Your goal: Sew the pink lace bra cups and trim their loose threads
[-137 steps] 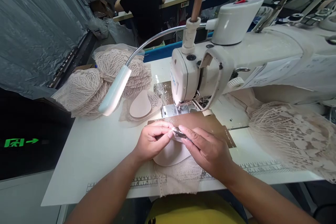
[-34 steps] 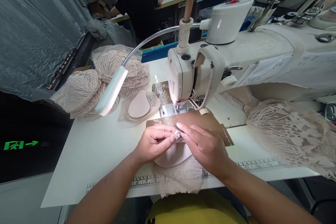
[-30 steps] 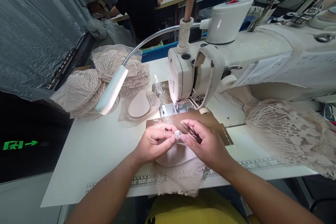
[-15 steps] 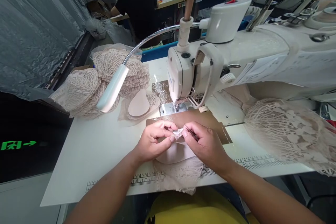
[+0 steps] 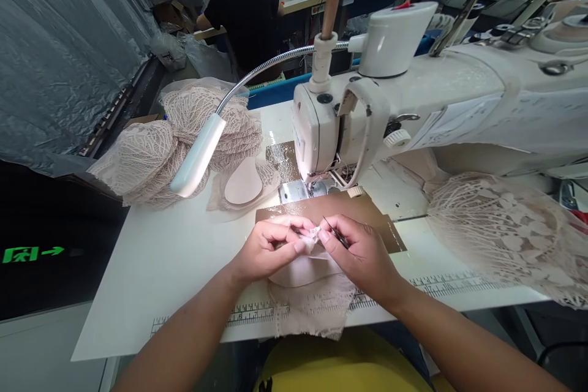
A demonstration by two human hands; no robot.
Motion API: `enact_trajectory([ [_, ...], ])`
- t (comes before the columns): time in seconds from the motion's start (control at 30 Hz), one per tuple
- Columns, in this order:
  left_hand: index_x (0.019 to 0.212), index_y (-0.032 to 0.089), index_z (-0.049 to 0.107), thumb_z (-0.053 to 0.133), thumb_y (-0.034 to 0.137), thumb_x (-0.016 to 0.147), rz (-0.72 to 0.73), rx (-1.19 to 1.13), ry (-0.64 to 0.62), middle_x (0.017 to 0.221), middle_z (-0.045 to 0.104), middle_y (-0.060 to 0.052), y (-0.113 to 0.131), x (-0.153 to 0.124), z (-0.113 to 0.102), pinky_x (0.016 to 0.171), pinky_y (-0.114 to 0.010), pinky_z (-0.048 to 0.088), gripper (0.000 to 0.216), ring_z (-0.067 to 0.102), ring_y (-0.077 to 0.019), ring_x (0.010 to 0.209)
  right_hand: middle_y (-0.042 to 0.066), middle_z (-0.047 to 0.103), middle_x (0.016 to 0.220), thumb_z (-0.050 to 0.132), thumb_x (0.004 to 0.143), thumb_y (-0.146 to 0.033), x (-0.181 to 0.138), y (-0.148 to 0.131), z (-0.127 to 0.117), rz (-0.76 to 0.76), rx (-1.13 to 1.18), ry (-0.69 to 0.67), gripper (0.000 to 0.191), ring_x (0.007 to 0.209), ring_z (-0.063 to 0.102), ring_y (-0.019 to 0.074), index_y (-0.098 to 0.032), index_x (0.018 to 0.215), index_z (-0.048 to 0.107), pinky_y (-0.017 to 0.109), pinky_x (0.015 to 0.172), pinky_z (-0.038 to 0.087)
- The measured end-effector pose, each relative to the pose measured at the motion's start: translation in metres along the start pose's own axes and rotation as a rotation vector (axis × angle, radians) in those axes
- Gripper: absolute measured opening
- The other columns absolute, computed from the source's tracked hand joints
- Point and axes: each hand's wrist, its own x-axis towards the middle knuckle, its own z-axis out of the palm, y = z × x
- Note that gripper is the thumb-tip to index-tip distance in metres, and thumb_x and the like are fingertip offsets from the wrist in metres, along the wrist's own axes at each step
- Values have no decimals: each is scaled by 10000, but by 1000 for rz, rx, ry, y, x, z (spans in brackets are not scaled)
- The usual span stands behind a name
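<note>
My left hand pinches the bunched edge of a pale beige lace piece between thumb and fingers. Close beside it, my right hand grips the same edge with thumb and forefinger. A small dark pointed tool sticks out of the right hand; whether it is snips or tweezers I cannot tell. Below the hands, a smooth pale pad lies with the lace, which hangs over the table's front edge. Just beyond the fingers are the presser foot and metal plate of the sewing machine.
Lace pieces are stacked at the left, with a teardrop pad nearby. A gooseneck lamp arches over the table. More lace lies at right. A brown sheet covers the machine bed. Another person sits beyond.
The pinched lace edge is bunched up a little more and shows more white between my fingertips. Both hands stay in nearly the same place.
</note>
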Motion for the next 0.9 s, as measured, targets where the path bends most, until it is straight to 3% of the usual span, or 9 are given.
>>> enact_trajectory([
  [0.1,594,116,605,530,301,876,-34,-80,40,967,630,-120,0,1,0,783,-313,453,346,581,-197,878,-41,521,628,480,878,-287,2,0,0,36,28,-19,180,565,453,98,-196,731,529,209,520,353],
  [0.2,729,135,577,588,283,847,-142,-178,112,871,609,-73,-3,1,2,709,-272,449,190,560,-152,792,-23,538,662,483,875,-290,3,0,0,31,37,-28,181,609,486,119,-199,725,525,231,560,384],
  [0.3,846,145,550,691,243,770,-255,-223,59,724,548,-4,-6,0,4,600,-206,401,188,494,-90,644,16,605,800,482,870,-286,3,0,1,30,60,-46,141,754,556,157,-202,773,541,259,667,430],
  [0.47,763,117,540,670,304,786,-323,-202,29,629,459,26,-6,-1,3,527,-183,316,229,392,-58,563,45,625,1031,504,852,-327,1,4,1,156,199,-180,113,885,585,180,-215,867,513,288,754,464],
  [0.6,768,107,557,644,344,804,-369,-242,51,593,451,26,-2,-1,2,502,-183,298,254,367,-52,528,25,599,921,555,812,-345,2,5,-1,204,237,-221,251,819,571,170,-216,1021,505,277,695,468],
  [0.73,741,133,507,641,352,804,-364,-319,118,566,412,46,-2,1,1,478,-178,291,264,341,-45,494,-16,539,747,528,828,-330,4,2,-5,257,165,-137,129,638,498,123,-204,845,506,247,582,417],
  [0.9,820,135,538,669,326,785,-359,-380,90,648,487,20,-3,3,1,543,-186,357,234,431,-63,555,-15,542,723,523,825,-297,3,4,-4,213,190,-83,106,627,491,121,-200,784,517,240,562,400],
])
